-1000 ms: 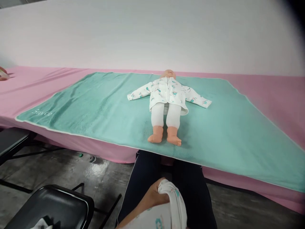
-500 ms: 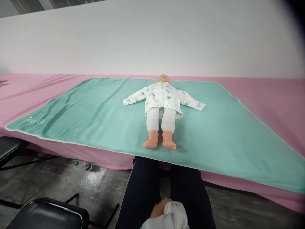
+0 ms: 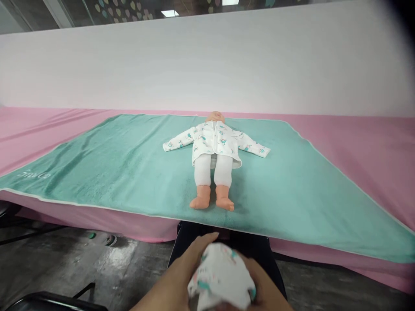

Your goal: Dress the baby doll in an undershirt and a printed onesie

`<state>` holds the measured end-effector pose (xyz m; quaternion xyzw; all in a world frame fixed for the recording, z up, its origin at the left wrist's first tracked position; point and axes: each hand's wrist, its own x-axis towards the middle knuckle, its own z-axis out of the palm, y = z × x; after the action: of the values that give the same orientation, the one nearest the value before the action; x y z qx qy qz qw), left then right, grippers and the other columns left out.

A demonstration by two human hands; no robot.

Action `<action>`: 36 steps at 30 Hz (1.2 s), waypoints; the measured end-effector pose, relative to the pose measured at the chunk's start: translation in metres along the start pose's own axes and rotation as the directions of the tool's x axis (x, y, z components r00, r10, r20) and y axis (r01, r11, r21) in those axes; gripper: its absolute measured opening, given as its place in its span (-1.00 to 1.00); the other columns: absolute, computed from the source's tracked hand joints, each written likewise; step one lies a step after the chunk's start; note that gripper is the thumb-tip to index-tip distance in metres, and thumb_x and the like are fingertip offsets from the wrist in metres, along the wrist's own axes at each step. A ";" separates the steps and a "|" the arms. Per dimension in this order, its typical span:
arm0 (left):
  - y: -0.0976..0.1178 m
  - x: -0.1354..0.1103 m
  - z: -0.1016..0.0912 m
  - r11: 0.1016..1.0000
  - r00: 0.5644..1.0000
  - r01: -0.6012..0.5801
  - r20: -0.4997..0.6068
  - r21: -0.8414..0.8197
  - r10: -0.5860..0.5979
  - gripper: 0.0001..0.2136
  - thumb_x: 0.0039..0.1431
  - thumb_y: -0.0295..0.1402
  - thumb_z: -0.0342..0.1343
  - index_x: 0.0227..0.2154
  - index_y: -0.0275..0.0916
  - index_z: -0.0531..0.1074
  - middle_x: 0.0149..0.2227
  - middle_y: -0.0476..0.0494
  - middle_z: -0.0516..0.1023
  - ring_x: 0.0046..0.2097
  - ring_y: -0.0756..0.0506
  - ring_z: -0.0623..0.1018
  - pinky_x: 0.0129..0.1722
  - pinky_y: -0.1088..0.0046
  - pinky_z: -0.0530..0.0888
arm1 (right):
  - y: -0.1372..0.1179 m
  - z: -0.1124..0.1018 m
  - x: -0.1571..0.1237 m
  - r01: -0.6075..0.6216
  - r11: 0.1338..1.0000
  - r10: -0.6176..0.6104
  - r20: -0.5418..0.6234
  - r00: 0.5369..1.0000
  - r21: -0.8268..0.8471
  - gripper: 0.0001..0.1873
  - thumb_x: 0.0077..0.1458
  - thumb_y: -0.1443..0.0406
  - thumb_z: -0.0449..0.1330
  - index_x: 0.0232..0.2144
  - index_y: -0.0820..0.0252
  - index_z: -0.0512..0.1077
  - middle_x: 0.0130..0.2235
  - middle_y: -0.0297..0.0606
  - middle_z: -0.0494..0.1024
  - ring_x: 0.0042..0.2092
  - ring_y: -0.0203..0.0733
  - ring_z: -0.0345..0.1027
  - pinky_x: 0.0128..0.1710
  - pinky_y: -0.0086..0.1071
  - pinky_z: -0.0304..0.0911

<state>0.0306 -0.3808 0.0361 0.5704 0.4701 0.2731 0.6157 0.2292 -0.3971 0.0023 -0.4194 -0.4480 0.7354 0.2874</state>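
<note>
At 6 o'clock, I'm gripping a bunched printed cloth (image 3: 225,274) between the curled left hand (image 3: 187,261) and right hand (image 3: 264,280); it's hiding the right fingertips, and my view's lower edge is cropping it, leaving its long axis unclear. Beyond it, a doll (image 3: 214,144) is lying, feet pointing to 6, head to 12.

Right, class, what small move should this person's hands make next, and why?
Probably lift the bunched printed cloth toward the bare feet of the doll: the left hand and right hand hold it above the dark trousers, and those feet point toward the person.
</note>
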 end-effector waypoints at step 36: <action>0.057 0.112 -0.008 0.894 0.922 -0.195 -0.237 0.403 0.308 -0.61 -0.11 -0.20 0.22 -0.23 -0.18 0.25 -0.28 -0.03 0.47 -0.24 -0.09 0.46 -0.37 0.49 0.35 | -0.084 -0.086 0.088 0.506 0.801 -0.542 -0.027 0.840 -0.321 -0.67 0.00 0.27 0.22 -0.11 0.10 0.39 -0.11 -0.26 0.51 -0.06 -0.09 0.35 -0.07 -0.23 0.23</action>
<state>0.0808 -0.2686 0.0615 0.6857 0.5211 0.3391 0.3785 0.2655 -0.2546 0.0253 -0.3603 -0.6352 0.5242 0.4381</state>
